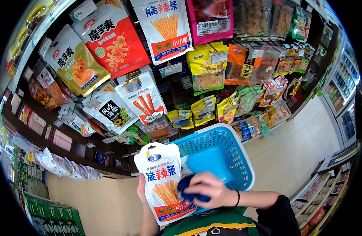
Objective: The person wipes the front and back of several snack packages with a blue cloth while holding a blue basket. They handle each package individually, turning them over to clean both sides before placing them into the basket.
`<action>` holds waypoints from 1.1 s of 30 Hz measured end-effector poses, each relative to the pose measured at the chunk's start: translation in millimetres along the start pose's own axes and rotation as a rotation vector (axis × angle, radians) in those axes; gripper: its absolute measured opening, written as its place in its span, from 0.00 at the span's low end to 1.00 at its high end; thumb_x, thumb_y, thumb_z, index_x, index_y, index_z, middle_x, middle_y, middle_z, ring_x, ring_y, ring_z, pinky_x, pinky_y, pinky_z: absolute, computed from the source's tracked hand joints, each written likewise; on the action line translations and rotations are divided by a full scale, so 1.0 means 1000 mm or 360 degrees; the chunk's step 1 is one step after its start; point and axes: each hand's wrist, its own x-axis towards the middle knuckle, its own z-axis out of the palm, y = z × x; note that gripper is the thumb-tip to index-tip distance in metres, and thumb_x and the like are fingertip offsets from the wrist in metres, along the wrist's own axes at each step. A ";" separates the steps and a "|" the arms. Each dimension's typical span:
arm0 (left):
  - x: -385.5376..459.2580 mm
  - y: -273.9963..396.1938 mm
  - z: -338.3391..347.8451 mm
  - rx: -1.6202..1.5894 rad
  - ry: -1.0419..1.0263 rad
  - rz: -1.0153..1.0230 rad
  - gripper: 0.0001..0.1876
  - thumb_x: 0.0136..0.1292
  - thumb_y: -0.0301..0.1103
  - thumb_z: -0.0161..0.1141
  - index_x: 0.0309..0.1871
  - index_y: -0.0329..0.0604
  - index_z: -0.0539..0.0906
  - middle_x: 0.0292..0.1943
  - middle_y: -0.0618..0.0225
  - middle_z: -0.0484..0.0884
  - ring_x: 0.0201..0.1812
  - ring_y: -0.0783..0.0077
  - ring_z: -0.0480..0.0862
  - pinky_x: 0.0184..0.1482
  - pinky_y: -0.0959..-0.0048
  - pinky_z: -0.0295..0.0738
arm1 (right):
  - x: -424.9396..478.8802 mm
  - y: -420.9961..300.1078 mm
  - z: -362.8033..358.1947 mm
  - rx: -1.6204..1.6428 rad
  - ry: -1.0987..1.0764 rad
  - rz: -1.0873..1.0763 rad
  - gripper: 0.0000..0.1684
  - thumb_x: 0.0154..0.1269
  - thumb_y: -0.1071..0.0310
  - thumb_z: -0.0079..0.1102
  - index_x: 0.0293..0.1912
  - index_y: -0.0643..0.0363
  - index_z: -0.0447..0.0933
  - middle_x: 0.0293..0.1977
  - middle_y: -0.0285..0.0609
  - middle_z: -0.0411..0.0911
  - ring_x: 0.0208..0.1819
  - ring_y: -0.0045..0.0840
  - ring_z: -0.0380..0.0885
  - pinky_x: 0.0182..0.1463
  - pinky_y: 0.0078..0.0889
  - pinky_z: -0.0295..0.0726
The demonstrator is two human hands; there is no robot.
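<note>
My left hand [141,188] grips the left edge of a white snack packet [166,177] with a hang hole, printed with orange snack strips and a red band. My right hand [212,188], slightly blurred and with a black band at its wrist, holds a dark blue cloth [185,184] against the packet's lower right side. Behind the packet is a blue plastic basket [237,137] with perforated walls and a pale rim. Part of another white packet [183,165] shows between the held one and the basket floor; most of it is hidden.
A shop rack ahead carries hanging snacks: a red-and-white pouch [113,41], a gold-and-white pouch [76,62], a similar white packet [164,32] and yellow bags [207,67]. Green boxes [55,215] are stacked at lower left. A stocked shelf [319,203] stands right, beyond the tiled floor [275,159].
</note>
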 end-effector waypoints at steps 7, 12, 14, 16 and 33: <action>0.001 0.001 -0.003 -0.0048 0.0014 0.0078 0.34 0.76 0.58 0.38 0.73 0.38 0.64 0.64 0.48 0.75 0.59 0.48 0.80 0.60 0.49 0.76 | 0.004 0.036 -0.019 0.1548 -0.0142 0.1371 0.21 0.63 0.71 0.63 0.56 0.62 0.79 0.51 0.43 0.80 0.50 0.22 0.78 0.58 0.27 0.75; 0.003 0.003 -0.019 -0.0133 -0.0202 0.0032 0.34 0.77 0.57 0.34 0.75 0.40 0.60 0.70 0.47 0.69 0.65 0.45 0.74 0.65 0.46 0.71 | 0.009 0.041 -0.005 0.0705 -0.0353 0.1234 0.19 0.62 0.60 0.70 0.48 0.64 0.84 0.42 0.44 0.86 0.43 0.23 0.83 0.51 0.26 0.78; 0.000 0.001 -0.016 -0.0223 -0.0278 -0.0037 0.34 0.78 0.57 0.34 0.75 0.40 0.59 0.70 0.48 0.68 0.66 0.45 0.74 0.65 0.47 0.70 | 0.017 0.051 0.003 0.0592 -0.0208 0.0983 0.14 0.63 0.65 0.70 0.45 0.64 0.86 0.38 0.42 0.87 0.41 0.19 0.83 0.49 0.22 0.79; -0.002 0.000 -0.016 -0.0026 -0.0108 -0.0011 0.32 0.78 0.56 0.35 0.73 0.39 0.64 0.66 0.49 0.73 0.61 0.48 0.78 0.62 0.50 0.74 | 0.019 0.057 0.004 0.0598 -0.0401 0.1026 0.14 0.62 0.65 0.70 0.44 0.64 0.86 0.38 0.43 0.87 0.41 0.20 0.83 0.49 0.22 0.79; -0.008 0.008 0.010 -0.0113 0.0011 -0.0002 0.45 0.68 0.70 0.42 0.74 0.40 0.62 0.68 0.49 0.71 0.63 0.49 0.77 0.64 0.48 0.73 | 0.013 0.024 0.025 0.1500 0.0385 0.1719 0.11 0.62 0.75 0.69 0.43 0.72 0.83 0.37 0.45 0.85 0.36 0.19 0.83 0.40 0.21 0.84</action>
